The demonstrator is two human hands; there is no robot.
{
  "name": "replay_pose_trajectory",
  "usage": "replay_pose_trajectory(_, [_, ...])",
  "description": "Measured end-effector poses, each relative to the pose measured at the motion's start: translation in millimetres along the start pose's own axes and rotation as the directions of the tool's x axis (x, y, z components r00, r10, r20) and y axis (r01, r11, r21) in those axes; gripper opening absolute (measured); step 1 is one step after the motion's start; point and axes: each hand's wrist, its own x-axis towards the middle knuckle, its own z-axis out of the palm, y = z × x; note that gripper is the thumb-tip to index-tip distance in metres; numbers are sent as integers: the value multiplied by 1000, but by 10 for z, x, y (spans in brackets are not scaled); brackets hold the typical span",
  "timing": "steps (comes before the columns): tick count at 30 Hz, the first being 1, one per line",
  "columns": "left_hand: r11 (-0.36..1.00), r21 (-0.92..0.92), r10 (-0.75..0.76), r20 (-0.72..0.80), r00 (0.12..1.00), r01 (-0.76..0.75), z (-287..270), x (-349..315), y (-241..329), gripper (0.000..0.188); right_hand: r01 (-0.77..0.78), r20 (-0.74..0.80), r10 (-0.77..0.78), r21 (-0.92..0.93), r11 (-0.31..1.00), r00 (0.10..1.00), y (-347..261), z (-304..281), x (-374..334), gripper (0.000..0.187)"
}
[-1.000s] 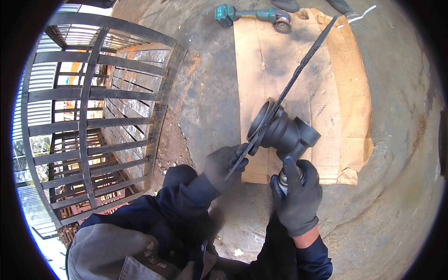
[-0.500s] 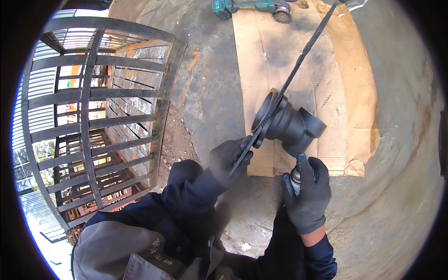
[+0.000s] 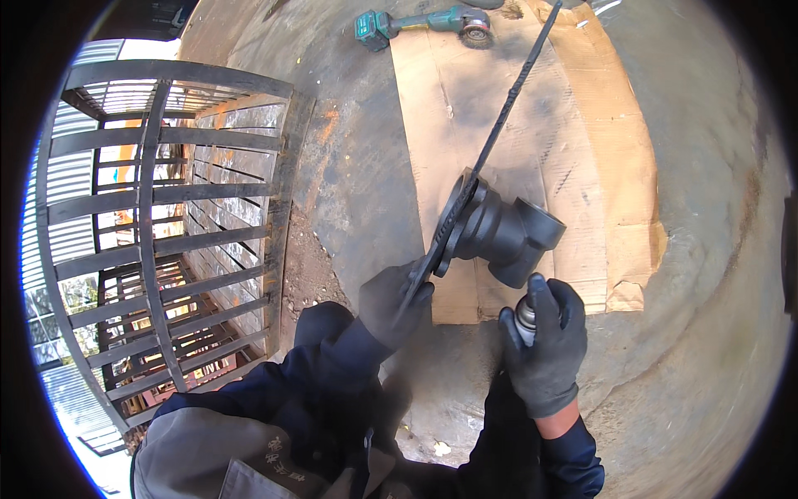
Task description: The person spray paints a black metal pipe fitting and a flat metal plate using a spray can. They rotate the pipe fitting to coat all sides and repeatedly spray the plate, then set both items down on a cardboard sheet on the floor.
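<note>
Fitting's look: the black pipe fitting [image 3: 490,229] is matte and dark all over, a stepped round body with a broad flanged rim and 2 short stubs.
Fitting's heading: its wide mouth faces left; its long axis runs left to right, the right end a little nearer me. 1 stub points right, the other toward me.
Fitting's place: in front of me, between my hands and over the cardboard sheet [image 3: 615,150]; whether it touches it, I cannot tell.
Bar: a long, rough black bar [image 3: 509,104] crosses the wide mouth, slanting from near left to far right.
Left hand: my gloved left hand [image 3: 394,303] has its fingers closed round the near end of the bar.
Right hand: my gloved right hand [image 3: 544,358] wraps its fingers round a spray can [image 3: 524,320], index laid over its top; the can's top points far, just beside the nearer stub.
Far side: a green grinder [image 3: 428,22] lies partly on the cardboard sheet, partly on the floor [image 3: 353,183].
Left side: a dark barred rack [image 3: 151,249].
</note>
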Motion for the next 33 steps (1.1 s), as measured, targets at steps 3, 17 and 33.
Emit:
replay_pose_trajectory(3, [999, -27, -20, 0, 1000, 20, 22, -8, -56, 21, 61, 74, -61, -8, 998, 995, -38, 94, 2, 66])
replay_pose_trajectory(17, [985, 25, -172, 71, 983, 170, -28, 22, 208, 34, -14, 12, 13, 150, 989, 1000, 235, 111, 131, 73])
replay_pose_trajectory(33, [992, -62, -108, 66, 992, 112, -8, 34, 44, 22, 252, 662, -155, -52, 966, 733, 587, 412, 1783, 93])
